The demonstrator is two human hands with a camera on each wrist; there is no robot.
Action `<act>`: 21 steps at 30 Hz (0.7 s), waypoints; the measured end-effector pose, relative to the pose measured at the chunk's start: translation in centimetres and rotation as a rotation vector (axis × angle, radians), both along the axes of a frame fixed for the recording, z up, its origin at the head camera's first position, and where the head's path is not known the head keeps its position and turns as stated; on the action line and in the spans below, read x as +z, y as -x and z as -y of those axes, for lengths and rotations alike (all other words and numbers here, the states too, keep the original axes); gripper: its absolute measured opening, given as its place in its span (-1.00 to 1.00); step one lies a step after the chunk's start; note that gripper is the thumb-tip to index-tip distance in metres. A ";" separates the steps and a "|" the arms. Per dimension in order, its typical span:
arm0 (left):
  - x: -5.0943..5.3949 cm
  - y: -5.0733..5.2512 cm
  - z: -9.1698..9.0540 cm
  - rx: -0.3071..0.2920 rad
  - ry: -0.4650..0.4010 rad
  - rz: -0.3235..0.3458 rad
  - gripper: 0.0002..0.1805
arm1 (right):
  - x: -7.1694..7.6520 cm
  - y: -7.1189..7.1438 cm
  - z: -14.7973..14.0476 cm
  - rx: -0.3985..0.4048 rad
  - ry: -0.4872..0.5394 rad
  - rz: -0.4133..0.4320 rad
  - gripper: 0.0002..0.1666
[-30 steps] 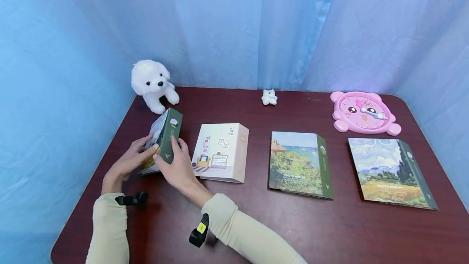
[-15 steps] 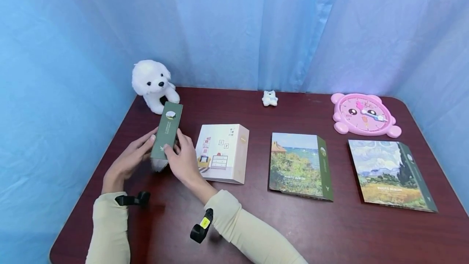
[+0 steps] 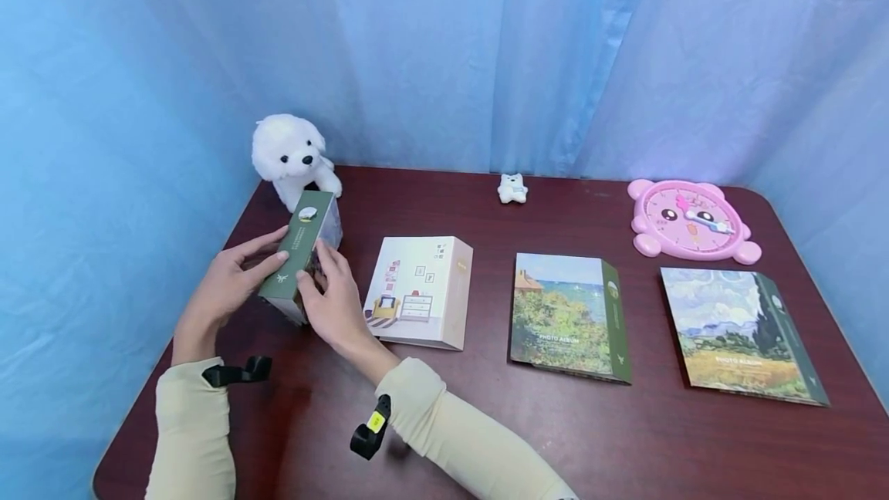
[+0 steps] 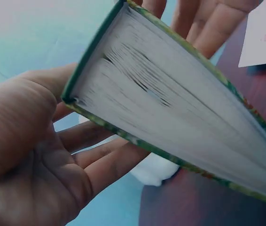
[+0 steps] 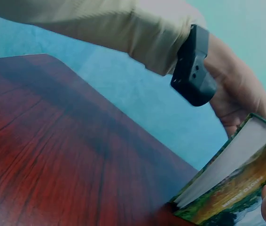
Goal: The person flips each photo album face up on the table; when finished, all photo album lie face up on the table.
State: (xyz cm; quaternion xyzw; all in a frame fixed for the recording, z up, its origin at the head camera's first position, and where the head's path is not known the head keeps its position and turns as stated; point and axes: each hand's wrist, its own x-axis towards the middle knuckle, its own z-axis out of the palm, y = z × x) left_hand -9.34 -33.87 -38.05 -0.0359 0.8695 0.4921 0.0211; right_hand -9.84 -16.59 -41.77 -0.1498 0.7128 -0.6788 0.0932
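Note:
A thick photo album (image 3: 302,238) with a green spine stands tilted, spine up, at the left of the table. My left hand (image 3: 225,280) holds it from the left, thumb by the spine and fingers along the cover. From the right, my right hand (image 3: 338,303) grips the other cover near its front end. In the left wrist view the white page edges of the album (image 4: 170,101) fan out between painted covers. The right wrist view shows its lower edge (image 5: 203,200) close to the table; whether it touches cannot be told. Right of it lies a cream album (image 3: 417,288).
A seaside-painting album (image 3: 559,315) and a wheat-field album (image 3: 729,326) lie farther right. Behind the held album sits a white plush dog (image 3: 288,153). A small white bear figure (image 3: 512,188) and a pink toy clock (image 3: 684,222) stand along the back of the dark table (image 3: 590,438).
The held album has been turned from lying tilted, cover showing, to spine up, then swung slightly left. Both hands have shifted their hold on it. The other albums have stayed put.

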 end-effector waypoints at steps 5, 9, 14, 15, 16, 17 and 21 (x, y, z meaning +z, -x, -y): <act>0.6 -0.1 0.4 -0.001 0.079 0.012 -0.38 | -1.0 0.0 0.5 0.014 -0.035 -0.058 -0.34; 0.7 -0.2 0.8 0.006 0.086 0.026 -0.38 | -1.8 0.1 0.9 0.025 -0.061 -0.108 -0.35; 0.5 -0.1 1.5 0.006 0.116 0.029 -0.40 | -2.5 0.1 1.4 0.025 -0.102 -0.119 -0.35; 0.5 -0.1 1.6 0.005 0.124 0.028 -0.41 | -2.5 0.1 1.5 0.025 -0.116 -0.115 -0.35; 0.6 -0.2 1.7 0.004 0.129 0.028 -0.41 | -2.6 0.1 1.6 0.026 -0.134 -0.111 -0.34; 0.6 -0.2 1.8 0.002 0.130 0.029 -0.41 | -2.7 0.0 1.7 0.027 -0.154 -0.110 -0.34; 0.9 -0.3 2.2 0.008 0.131 0.050 -0.36 | -2.9 0.0 1.9 0.060 -0.225 -0.092 -0.30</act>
